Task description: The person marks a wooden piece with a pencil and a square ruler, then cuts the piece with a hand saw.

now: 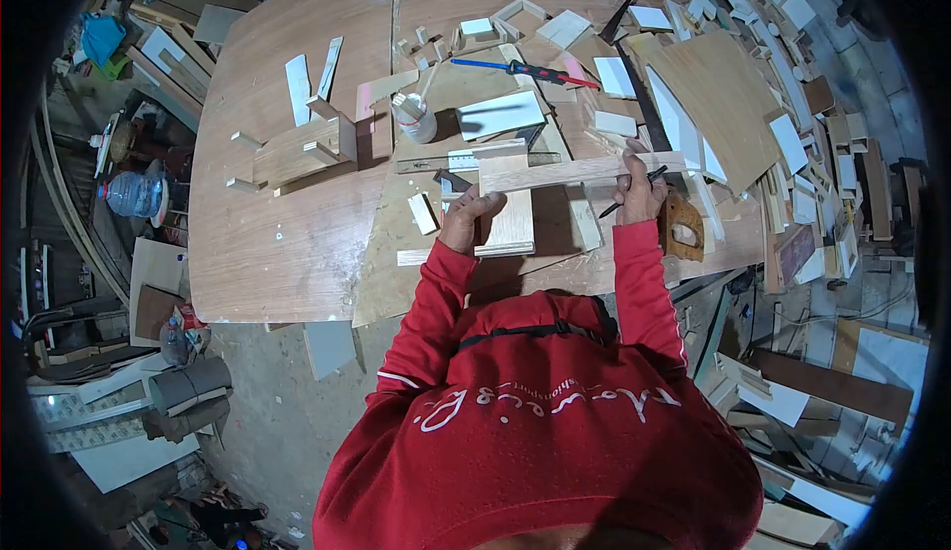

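A pale wooden strip (580, 170) lies across the upper part of a small wooden board assembly (512, 221) at the bench's near edge. My left hand (464, 221) is closed on the left side of that assembly, its thumb over the top face, near the strip's left end. My right hand (639, 193) grips the strip toward its right end. A dark pen (611, 210) is tucked between the fingers of the same hand. Just right of it rests a handsaw with a wooden handle (684, 228). A metal ruler (426, 165) lies behind the assembly, partly covered.
A small four-legged wooden piece (302, 152) lies legs up on the left of the bench (248, 263). Behind my hands stand a jar of sticks (416, 124) and a blue-and-red tool (535, 71). Wood offcuts (723, 94) crowd the right side.
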`<act>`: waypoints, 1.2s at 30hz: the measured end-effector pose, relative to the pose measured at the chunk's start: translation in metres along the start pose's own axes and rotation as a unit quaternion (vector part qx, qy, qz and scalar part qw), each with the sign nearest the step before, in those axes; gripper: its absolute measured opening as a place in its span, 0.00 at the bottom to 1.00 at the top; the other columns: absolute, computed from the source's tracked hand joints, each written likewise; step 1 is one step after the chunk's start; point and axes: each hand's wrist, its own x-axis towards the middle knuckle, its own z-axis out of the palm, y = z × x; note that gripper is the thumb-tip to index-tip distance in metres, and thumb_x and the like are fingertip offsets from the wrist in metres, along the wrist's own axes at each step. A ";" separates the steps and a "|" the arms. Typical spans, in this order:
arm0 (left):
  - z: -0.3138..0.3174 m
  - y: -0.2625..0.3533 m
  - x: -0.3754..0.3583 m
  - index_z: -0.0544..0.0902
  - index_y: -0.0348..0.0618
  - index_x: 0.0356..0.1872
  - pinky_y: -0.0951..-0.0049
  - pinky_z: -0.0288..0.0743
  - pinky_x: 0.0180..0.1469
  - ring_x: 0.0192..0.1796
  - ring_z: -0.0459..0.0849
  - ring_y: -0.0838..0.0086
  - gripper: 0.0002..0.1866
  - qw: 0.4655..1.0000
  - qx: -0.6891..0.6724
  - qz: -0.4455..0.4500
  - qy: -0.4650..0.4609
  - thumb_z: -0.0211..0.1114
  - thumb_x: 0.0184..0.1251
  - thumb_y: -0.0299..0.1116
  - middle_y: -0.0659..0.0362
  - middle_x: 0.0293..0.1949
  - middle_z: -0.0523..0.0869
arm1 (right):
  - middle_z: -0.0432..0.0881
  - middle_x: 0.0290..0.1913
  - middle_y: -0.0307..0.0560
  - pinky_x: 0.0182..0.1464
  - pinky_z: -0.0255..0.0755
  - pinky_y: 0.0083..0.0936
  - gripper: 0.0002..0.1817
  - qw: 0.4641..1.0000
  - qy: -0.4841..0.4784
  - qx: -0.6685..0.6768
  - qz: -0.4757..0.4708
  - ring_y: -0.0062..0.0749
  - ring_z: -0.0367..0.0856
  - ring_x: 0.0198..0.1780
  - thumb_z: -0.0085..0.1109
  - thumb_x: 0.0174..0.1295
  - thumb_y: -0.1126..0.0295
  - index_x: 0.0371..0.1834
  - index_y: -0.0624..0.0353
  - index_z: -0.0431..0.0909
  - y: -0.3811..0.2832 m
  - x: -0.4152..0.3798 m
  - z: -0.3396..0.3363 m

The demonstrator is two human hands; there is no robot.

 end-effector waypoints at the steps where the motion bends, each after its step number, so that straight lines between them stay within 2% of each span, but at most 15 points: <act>1: -0.015 -0.005 0.005 0.75 0.33 0.57 0.76 0.69 0.56 0.50 0.79 0.76 0.20 0.999 0.035 -0.024 -0.008 0.58 0.63 0.28 0.58 0.48 0.83 | 0.73 0.27 0.33 0.19 0.61 0.15 0.20 1.000 0.001 0.000 0.000 0.14 0.67 0.22 0.71 0.50 0.65 0.45 0.54 0.76 0.004 0.003 -0.001; 2: -0.028 -0.012 0.010 0.74 0.32 0.58 0.74 0.66 0.61 0.54 0.77 0.74 0.23 0.996 0.070 -0.049 -0.017 0.59 0.61 0.27 0.57 0.50 0.82 | 0.73 0.28 0.34 0.19 0.61 0.16 0.21 0.998 0.050 -0.025 0.022 0.15 0.67 0.22 0.71 0.48 0.65 0.45 0.55 0.75 0.010 0.008 -0.002; 3: -0.027 -0.012 0.009 0.74 0.32 0.58 0.74 0.66 0.61 0.54 0.77 0.74 0.23 0.996 0.070 -0.050 -0.017 0.59 0.61 0.27 0.57 0.50 0.82 | 0.73 0.29 0.35 0.19 0.61 0.16 0.23 0.993 0.100 -0.050 0.043 0.17 0.67 0.21 0.71 0.47 0.64 0.46 0.55 0.74 0.012 0.009 -0.002; 6: -0.022 -0.011 0.007 0.72 0.32 0.60 0.74 0.68 0.60 0.53 0.79 0.72 0.25 0.996 0.065 -0.041 -0.041 0.57 0.59 0.24 0.55 0.52 0.81 | 0.73 0.28 0.36 0.18 0.59 0.17 0.22 0.990 0.111 -0.049 0.067 0.19 0.67 0.21 0.71 0.46 0.64 0.43 0.55 0.72 0.013 0.007 -0.003; 8: -0.010 -0.011 0.003 0.75 0.35 0.56 0.86 0.66 0.32 0.30 0.76 0.84 0.21 0.999 -0.012 -0.042 0.018 0.59 0.58 0.24 0.60 0.42 0.85 | 0.73 0.28 0.36 0.16 0.57 0.16 0.19 0.992 0.097 -0.034 0.079 0.17 0.66 0.20 0.70 0.47 0.66 0.41 0.55 0.74 0.009 0.004 -0.002; 9: -0.020 -0.015 0.005 0.75 0.35 0.56 0.86 0.66 0.32 0.30 0.76 0.84 0.21 0.999 -0.012 -0.042 0.018 0.59 0.58 0.24 0.60 0.42 0.85 | 0.74 0.29 0.35 0.14 0.54 0.16 0.16 0.992 0.082 -0.019 0.090 0.16 0.65 0.19 0.69 0.48 0.68 0.39 0.55 0.75 0.008 0.003 -0.002; 12: -0.048 -0.023 0.010 0.74 0.35 0.57 0.84 0.71 0.36 0.35 0.80 0.81 0.22 0.998 0.030 -0.055 -0.002 0.57 0.59 0.22 0.58 0.43 0.84 | 0.73 0.28 0.34 0.14 0.54 0.16 0.15 0.989 0.088 -0.016 0.118 0.15 0.64 0.19 0.69 0.48 0.68 0.38 0.54 0.75 0.010 0.005 -0.006; 14: -0.051 -0.018 0.002 0.73 0.36 0.59 0.78 0.76 0.42 0.41 0.82 0.76 0.23 0.999 -0.007 -0.039 0.016 0.56 0.60 0.21 0.56 0.45 0.84 | 0.72 0.27 0.33 0.15 0.54 0.16 0.16 0.989 0.095 -0.007 0.110 0.14 0.64 0.19 0.69 0.49 0.68 0.39 0.54 0.75 0.008 0.003 -0.007; 17: -0.035 0.008 -0.023 0.72 0.37 0.61 0.75 0.78 0.43 0.40 0.83 0.73 0.24 0.997 -0.003 0.007 0.078 0.56 0.61 0.21 0.56 0.44 0.84 | 0.70 0.25 0.32 0.15 0.53 0.15 0.15 0.990 0.063 0.016 0.123 0.14 0.63 0.18 0.67 0.53 0.65 0.41 0.53 0.75 0.019 0.010 -0.023; 19: -0.065 0.006 -0.024 0.72 0.36 0.60 0.71 0.79 0.43 0.39 0.83 0.71 0.24 0.996 -0.014 0.018 0.091 0.55 0.59 0.20 0.55 0.44 0.83 | 0.71 0.26 0.33 0.15 0.52 0.16 0.12 0.988 0.032 0.080 0.128 0.14 0.63 0.19 0.65 0.54 0.63 0.38 0.51 0.75 0.022 0.011 -0.033; 25: -0.137 0.023 -0.038 0.78 0.34 0.52 0.74 0.78 0.42 0.38 0.83 0.73 0.19 0.985 0.049 0.038 0.162 0.55 0.58 0.17 0.57 0.39 0.84 | 0.69 0.25 0.34 0.16 0.51 0.16 0.14 0.990 0.050 0.078 0.111 0.16 0.62 0.18 0.58 0.61 0.61 0.45 0.56 0.76 0.030 0.004 -0.040; 27: -0.145 0.025 -0.038 0.78 0.34 0.50 0.75 0.77 0.37 0.34 0.82 0.74 0.17 0.967 0.078 0.074 0.230 0.58 0.58 0.17 0.57 0.38 0.84 | 0.69 0.28 0.35 0.16 0.53 0.13 0.16 0.987 0.050 0.059 0.139 0.15 0.62 0.19 0.54 0.66 0.61 0.52 0.58 0.73 0.032 0.003 -0.040; 29: -0.151 0.031 -0.038 0.78 0.34 0.50 0.75 0.76 0.35 0.33 0.81 0.74 0.16 0.954 0.121 0.061 0.269 0.59 0.59 0.18 0.57 0.38 0.84 | 0.69 0.28 0.35 0.16 0.53 0.14 0.16 0.987 0.046 0.066 0.138 0.15 0.62 0.19 0.54 0.66 0.61 0.51 0.58 0.73 0.032 0.001 -0.038; 32: -0.201 0.026 -0.029 0.79 0.34 0.48 0.74 0.76 0.38 0.35 0.82 0.72 0.16 0.949 0.177 0.039 0.258 0.60 0.57 0.18 0.57 0.39 0.84 | 0.69 0.27 0.34 0.16 0.53 0.14 0.15 0.987 0.036 0.083 0.130 0.15 0.62 0.19 0.56 0.65 0.61 0.50 0.57 0.73 0.031 -0.007 -0.033; 36: -0.225 0.022 -0.020 0.80 0.34 0.47 0.73 0.76 0.41 0.36 0.81 0.72 0.16 0.951 0.157 0.067 0.256 0.60 0.55 0.18 0.56 0.39 0.84 | 0.69 0.26 0.34 0.16 0.54 0.14 0.13 0.986 0.035 0.114 0.117 0.16 0.61 0.18 0.58 0.64 0.61 0.47 0.54 0.74 0.030 -0.009 -0.033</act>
